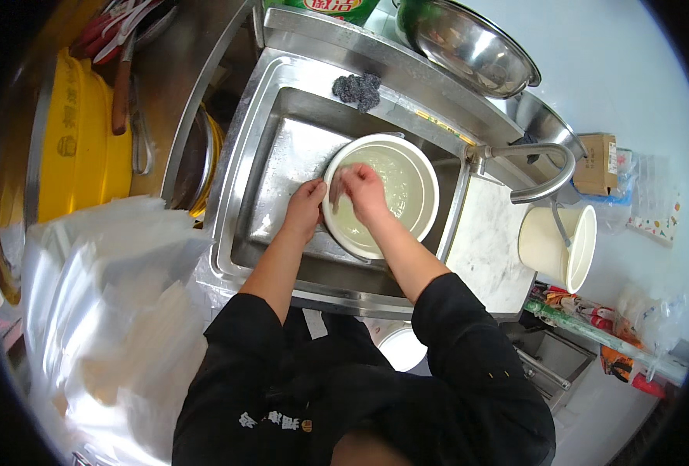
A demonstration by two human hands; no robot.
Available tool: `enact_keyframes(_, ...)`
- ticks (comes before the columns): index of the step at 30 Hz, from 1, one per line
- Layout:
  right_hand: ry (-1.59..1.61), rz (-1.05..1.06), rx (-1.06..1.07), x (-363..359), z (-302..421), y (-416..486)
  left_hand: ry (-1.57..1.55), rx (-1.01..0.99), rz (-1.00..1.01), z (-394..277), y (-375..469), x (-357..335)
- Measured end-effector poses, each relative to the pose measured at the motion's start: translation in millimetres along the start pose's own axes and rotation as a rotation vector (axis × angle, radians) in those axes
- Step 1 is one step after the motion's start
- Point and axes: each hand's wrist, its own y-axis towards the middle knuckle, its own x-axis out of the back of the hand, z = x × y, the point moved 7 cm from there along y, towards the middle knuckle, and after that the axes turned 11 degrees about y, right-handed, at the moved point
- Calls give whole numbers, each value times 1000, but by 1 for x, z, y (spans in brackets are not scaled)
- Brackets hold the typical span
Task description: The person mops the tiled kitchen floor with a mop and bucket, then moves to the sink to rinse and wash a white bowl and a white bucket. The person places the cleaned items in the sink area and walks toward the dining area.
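A white plastic bucket (430, 169) stands in the stainless steel sink (274, 145), with cloudy, pale liquid inside. My left hand (306, 207) grips the bucket's left rim, thumb on top. Inside the bucket, near its left wall, is my right hand (363, 189), its fingers curled and blurred. Something thin and greyish shows below those fingers; whether it is held, or is only blur, I cannot tell. The bucket's grey handle hangs down outside it. A dark steel-wool scourer (357, 91) lies on the sink's back ledge.
A curved metal faucet (542, 152) reaches over the marble-look counter (484, 239) on the right. Beside it is another white bucket (542, 242), tilted in view. Steel bowls (472, 49) stand behind the sink. Clear plastic bags (117, 314) fill the lower left, near yellow containers (88, 140).
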Motion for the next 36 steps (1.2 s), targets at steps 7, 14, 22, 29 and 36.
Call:
enact_keyframes(7, -829, -106, 637, -60, 74, 1, -379, 152, 61, 16, 1, 7)
enact_keyframes(14, -948, 170, 486, -53, 1, -80, -469, 193, 182, 10, 10, 19)
enact_keyframes(22, -1151, 608, 481, 21, 39, -196, 49, 53, -50, -22, -1, 4)
enact_keyframes(29, -1089, 598, 245, 22, 17, -151, 217, -48, -165, -7, 10, 8)
enact_keyframes(36, -942, 115, 726, -67, 66, -24, -28, 82, -152, -8, -18, 7)
